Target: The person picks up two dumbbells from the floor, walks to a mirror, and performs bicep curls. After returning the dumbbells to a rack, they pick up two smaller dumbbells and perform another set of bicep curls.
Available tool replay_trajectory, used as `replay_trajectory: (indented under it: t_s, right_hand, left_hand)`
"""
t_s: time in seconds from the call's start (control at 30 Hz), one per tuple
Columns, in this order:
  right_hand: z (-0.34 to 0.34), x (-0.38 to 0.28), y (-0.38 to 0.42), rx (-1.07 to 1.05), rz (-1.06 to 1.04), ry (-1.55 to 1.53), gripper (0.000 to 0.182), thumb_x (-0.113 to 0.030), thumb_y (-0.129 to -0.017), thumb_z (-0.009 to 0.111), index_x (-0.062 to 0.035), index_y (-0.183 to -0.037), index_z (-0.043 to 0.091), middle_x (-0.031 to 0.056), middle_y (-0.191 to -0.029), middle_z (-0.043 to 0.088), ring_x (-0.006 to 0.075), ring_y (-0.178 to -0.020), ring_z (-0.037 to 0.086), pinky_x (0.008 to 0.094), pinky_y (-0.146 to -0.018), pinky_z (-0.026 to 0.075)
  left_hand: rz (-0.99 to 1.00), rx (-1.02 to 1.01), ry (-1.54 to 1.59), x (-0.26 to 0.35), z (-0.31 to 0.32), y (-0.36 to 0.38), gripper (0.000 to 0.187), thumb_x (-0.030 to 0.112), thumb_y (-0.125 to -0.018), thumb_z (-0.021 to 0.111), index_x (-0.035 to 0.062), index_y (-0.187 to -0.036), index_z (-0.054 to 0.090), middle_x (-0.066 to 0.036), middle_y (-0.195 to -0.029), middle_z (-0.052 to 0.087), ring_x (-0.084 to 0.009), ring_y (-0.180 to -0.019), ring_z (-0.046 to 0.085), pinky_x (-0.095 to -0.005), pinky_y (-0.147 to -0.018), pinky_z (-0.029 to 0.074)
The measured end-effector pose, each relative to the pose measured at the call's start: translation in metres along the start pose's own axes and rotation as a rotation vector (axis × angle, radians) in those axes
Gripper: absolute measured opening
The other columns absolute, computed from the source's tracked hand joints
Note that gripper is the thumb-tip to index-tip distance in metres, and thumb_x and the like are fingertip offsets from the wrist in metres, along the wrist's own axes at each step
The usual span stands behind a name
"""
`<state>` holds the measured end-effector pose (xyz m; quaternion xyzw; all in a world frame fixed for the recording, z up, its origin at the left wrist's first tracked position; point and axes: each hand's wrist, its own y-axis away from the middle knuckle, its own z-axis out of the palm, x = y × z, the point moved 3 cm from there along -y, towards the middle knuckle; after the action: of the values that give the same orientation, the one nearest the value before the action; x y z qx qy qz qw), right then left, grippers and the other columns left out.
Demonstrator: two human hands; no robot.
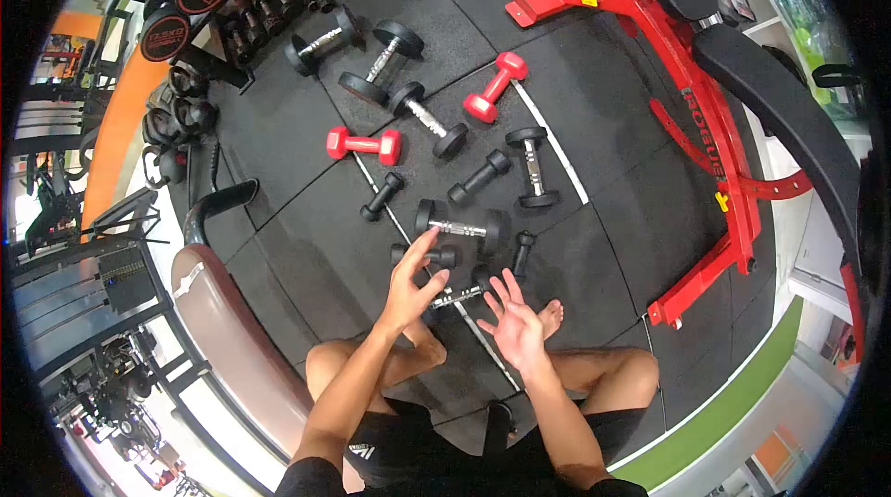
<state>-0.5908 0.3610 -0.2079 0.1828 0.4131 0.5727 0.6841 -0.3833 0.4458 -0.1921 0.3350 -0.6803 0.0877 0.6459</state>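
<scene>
My left hand [411, 285] hovers with its fingers apart, in front of a small black dumbbell [444, 257] that it partly hides. My right hand [514, 319] is raised with the palm showing and the fingers spread, holding nothing. Between and just beyond the hands lies a dumbbell with a silver handle [449, 296], partly hidden. Farther out is a larger black dumbbell [459, 227]. A small black dumbbell [523, 256] lies beyond my right hand. Two red dumbbells [364, 145] [496, 88] and several black ones [479, 178] are spread over the dark floor mat [594, 265].
A dumbbell rack [243, 79] stands at the upper left, with kettlebells [190, 115] beside it. A padded bench [232, 348] is on the left. A red steel frame [710, 126] with black pads fills the right side. My bare feet [551, 318] rest on the mat.
</scene>
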Motion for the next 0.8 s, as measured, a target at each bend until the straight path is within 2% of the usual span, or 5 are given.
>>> replay_trajectory:
  t_s: [0.33, 0.5, 0.63, 0.77, 0.8]
  right_hand:
    - [-0.033, 0.011, -0.094, -0.061, -0.035, -0.207, 0.081, -0.047, -0.084, 0.056, -0.027, -0.157, 0.027, 0.0069, -0.159, 0.03, 0.0284, -0.14, 0.034, 0.0661, -0.107, 0.027]
    - [0.006, 0.005, -0.132, -0.197, -0.07, -0.126, 0.077, -0.046, -0.088, 0.057, -0.0263, -0.156, 0.028, 0.0051, -0.156, 0.034, 0.0233, -0.136, 0.039, 0.0618, -0.106, 0.033]
    - [0.0, 0.003, -0.14, -0.197, -0.103, -0.171, 0.075, -0.045, -0.089, 0.056, -0.0248, -0.156, 0.028, 0.001, -0.153, 0.039, 0.0215, -0.135, 0.039, 0.0546, -0.102, 0.037]
    - [-0.031, 0.016, -0.149, -0.18, -0.066, -0.29, 0.066, -0.049, -0.088, 0.057, -0.0278, -0.148, 0.042, 0.0023, -0.143, 0.05, 0.0234, -0.13, 0.047, 0.0617, -0.097, 0.042]
    - [-0.037, 0.018, -0.152, -0.143, -0.081, -0.289, 0.07, -0.052, -0.086, 0.057, -0.0216, -0.147, 0.041, 0.0103, -0.146, 0.045, 0.0326, -0.133, 0.044, 0.0711, -0.102, 0.034]
  left_hand:
    - [-0.042, -0.121, -0.067, -0.036, 0.017, -0.046, 0.079, 0.016, -0.083, 0.072, 0.0181, -0.154, 0.037, -0.013, -0.153, 0.044, -0.0289, -0.137, 0.046, -0.0472, -0.105, 0.042]
    - [-0.009, -0.046, -0.216, -0.044, 0.01, -0.066, 0.076, 0.011, -0.082, 0.068, 0.0104, -0.152, 0.038, -0.018, -0.147, 0.048, -0.0294, -0.135, 0.049, -0.0372, -0.106, 0.042]
    - [0.076, -0.045, -0.226, -0.031, 0.014, -0.081, 0.074, 0.008, -0.083, 0.065, 0.0101, -0.151, 0.038, -0.019, -0.147, 0.048, -0.0314, -0.135, 0.049, -0.0388, -0.109, 0.041]
    - [0.107, -0.064, -0.241, -0.049, 0.022, -0.088, 0.075, 0.011, -0.082, 0.066, 0.0105, -0.152, 0.037, -0.019, -0.148, 0.047, -0.0327, -0.135, 0.048, -0.0398, -0.11, 0.039]
    - [0.112, -0.074, -0.247, -0.051, 0.023, -0.088, 0.076, 0.014, -0.082, 0.067, 0.0112, -0.152, 0.037, -0.02, -0.147, 0.048, -0.0334, -0.133, 0.05, -0.04, -0.11, 0.039]
